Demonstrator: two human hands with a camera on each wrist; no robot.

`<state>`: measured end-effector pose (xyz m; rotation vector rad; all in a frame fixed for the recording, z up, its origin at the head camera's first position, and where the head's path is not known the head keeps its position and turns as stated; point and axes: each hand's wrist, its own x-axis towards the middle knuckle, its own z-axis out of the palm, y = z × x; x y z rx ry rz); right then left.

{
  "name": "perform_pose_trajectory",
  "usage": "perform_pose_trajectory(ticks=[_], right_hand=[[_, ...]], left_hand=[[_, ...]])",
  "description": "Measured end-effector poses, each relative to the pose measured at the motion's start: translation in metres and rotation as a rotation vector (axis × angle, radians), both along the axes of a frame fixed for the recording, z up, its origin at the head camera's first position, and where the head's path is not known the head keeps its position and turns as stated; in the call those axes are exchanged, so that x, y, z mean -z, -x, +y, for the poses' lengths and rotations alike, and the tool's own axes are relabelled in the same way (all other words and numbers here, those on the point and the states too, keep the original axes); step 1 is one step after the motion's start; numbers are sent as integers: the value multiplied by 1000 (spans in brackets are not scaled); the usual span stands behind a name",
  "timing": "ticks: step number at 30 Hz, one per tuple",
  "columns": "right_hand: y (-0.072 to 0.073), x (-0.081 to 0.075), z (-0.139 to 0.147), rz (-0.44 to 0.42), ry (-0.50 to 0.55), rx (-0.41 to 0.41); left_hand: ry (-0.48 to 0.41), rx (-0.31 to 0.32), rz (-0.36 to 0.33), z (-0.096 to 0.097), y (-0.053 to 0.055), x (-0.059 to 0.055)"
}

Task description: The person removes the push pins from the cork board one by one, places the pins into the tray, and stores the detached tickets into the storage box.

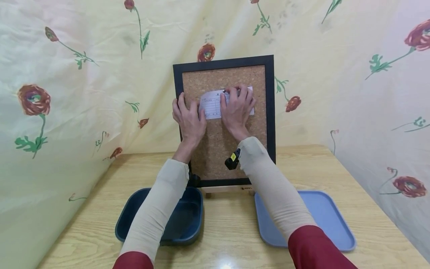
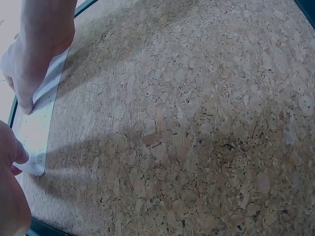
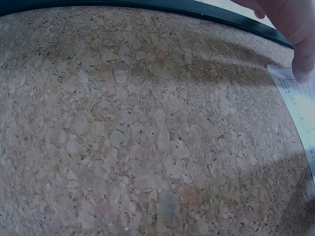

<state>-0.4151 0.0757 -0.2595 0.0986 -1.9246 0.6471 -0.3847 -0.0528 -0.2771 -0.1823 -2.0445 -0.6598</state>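
Observation:
A white paper slip [image 1: 210, 106] with a printed form lies against the cork board [image 1: 215, 149], its left edge bowed slightly off the cork. At that edge my left hand [image 1: 189, 119] holds the slip in place with the thumb, its other fingers spread over the cork and the board's left side. My right hand [image 1: 236, 108] lies over the right half of the slip, fingers bent. Between its thumb and forefinger, at the slip's top edge, shows a small dark shiny piece [image 1: 224, 90]. In the right wrist view a left fingertip [image 3: 302, 76] meets the slip's corner.
The black-framed board [image 1: 270, 112] leans upright on a wooden stand [image 1: 228, 189]. A dark blue tub [image 1: 198, 224] stands front left, under the left forearm. A light blue tray [image 1: 330, 213] lies front right, partly behind the right forearm. Flowered cloth [image 1: 100, 93] hangs around the wooden table.

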Motion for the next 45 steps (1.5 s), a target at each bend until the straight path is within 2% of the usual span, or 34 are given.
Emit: perform_pose_trajectory(ticks=[22, 34, 39, 45], right_hand=[[0, -3, 2, -29, -1, 4], [1, -4, 0, -54, -4, 1], [2, -6, 0, -49, -2, 1], [2, -8, -1, -53, 9, 4]], left_hand=[[-29, 37, 48, 6, -2, 1], [-36, 84, 55, 9, -2, 2], [-32, 102, 39, 9, -1, 1], [-47, 135, -16, 11, -3, 0]])
